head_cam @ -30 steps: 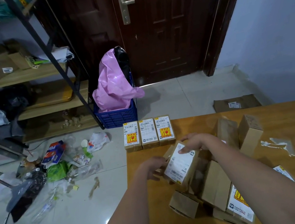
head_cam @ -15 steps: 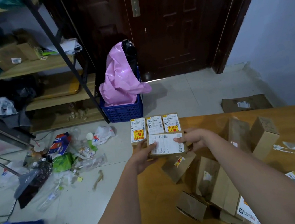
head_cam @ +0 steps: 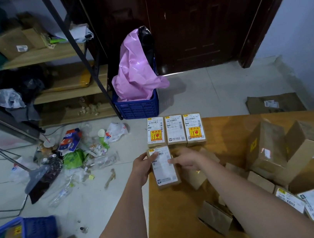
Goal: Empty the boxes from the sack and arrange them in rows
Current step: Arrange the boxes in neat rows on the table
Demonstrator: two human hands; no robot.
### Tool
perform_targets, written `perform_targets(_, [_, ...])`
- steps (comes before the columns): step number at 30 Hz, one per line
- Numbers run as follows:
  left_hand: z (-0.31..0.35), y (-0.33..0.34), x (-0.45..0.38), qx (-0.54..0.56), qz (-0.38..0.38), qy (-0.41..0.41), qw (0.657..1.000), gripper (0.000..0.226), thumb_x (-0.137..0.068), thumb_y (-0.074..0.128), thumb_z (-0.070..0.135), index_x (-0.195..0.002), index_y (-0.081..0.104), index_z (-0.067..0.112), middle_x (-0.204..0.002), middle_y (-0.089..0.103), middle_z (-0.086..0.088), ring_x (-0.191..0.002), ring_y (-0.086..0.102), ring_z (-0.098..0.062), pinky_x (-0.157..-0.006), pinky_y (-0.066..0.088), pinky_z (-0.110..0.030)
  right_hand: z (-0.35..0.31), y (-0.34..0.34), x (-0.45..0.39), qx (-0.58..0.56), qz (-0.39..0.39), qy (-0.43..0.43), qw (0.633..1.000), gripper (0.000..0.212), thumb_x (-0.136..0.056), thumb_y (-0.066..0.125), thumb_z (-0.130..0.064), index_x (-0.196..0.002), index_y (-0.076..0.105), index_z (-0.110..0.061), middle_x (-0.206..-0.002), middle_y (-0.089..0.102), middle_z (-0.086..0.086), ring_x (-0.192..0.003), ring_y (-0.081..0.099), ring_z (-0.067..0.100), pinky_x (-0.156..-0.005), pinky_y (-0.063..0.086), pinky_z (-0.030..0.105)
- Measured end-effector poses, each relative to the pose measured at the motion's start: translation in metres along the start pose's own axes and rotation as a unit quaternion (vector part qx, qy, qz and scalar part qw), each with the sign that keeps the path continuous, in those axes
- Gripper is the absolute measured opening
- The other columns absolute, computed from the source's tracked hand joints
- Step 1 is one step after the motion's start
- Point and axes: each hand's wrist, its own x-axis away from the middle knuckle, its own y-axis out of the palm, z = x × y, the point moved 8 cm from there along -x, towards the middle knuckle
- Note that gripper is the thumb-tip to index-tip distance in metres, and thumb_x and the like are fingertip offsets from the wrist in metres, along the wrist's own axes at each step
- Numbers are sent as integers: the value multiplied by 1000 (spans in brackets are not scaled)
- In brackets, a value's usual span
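The head camera looks down over a wooden counter (head_cam: 224, 133) whose left edge meets a pale tiled floor (head_cam: 198, 90).

At the far left corner of the counter, three small brown cardboard boxes form a row (head_cam: 174, 129), lying flat and touching side by side. Each has a white shipping label with barcodes on top; the left and right ones also carry a yellow and red fragile sticker.

Just near of that row, below its leftmost box, both hands hold a fourth box (head_cam: 164, 167) of the same kind, long side running near to far, white label facing up. The left hand (head_cam: 142, 168) grips its left side, thumb over the top edge and fingers curled around it. The right hand (head_cam: 186, 158) holds its right side, fingertips pressed against the label's edge. Whether the box rests on the counter or sits slightly above it cannot be told.

To the right lies a loose pile of boxes (head_cam: 268, 155), some standing on end, some tipped over, a few showing white labels.

On the floor, a blue crate (head_cam: 137, 108) holding a pink plastic bag (head_cam: 137, 71) stands before a dark door (head_cam: 188, 19). Left of it are wooden shelves (head_cam: 42, 56) and scattered litter (head_cam: 80, 153).
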Motion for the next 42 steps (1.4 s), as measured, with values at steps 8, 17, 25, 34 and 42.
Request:
perform_targets(8, [-15, -20, -24, -75, 68, -3, 995, 56, -78, 82, 27, -121, 59, 1, -105, 73, -16, -91, 72, -31, -88, 58, -48, -8, 22, -36, 39, 51, 3, 998, 32, -90, 67, -11, -121, 61, -8, -122, 66, 8, -114, 63, 25, -88, 58, 38])
perform_targets(17, [-26, -27, -46, -119, 81, -25, 989, 52, -91, 68, 35, -130, 58, 2, -112, 71, -15, -91, 68, -26, -68, 58, -33, -1, 23, -65, 73, 109, 14, 991, 17, -88, 65, -11, -105, 65, -6, -109, 69, 9, -98, 66, 24, -83, 60, 39])
perform_targets(25, [-24, -23, -52, -144, 76, -10, 987, 36, -91, 67, 34, -109, 68, 3, -107, 73, -15, -83, 66, -24, -60, 52, -28, -4, 15, -66, 117, 142, 14, 983, 19, -91, 66, -14, -108, 62, -6, -112, 66, 9, -97, 66, 24, -78, 59, 32])
perform_targets(34, [-13, -24, -55, -151, 92, -3, 984, 48, -86, 72, 35, -123, 64, 5, -111, 72, -12, -96, 70, -29, -83, 59, -43, -1, 14, -67, 57, 139, 30, 988, 20, -92, 64, -11, -111, 61, -7, -118, 65, 9, -102, 63, 25, -76, 60, 34])
perform_targets(42, [-14, -24, -53, -164, 100, 5, 981, 39, -86, 72, 37, -113, 69, 9, -105, 74, -9, -93, 70, -28, -84, 59, -44, 3, 12, -68, 40, 139, 31, 989, 20, -92, 65, -10, -111, 61, -6, -119, 65, 10, -106, 63, 27, -70, 60, 33])
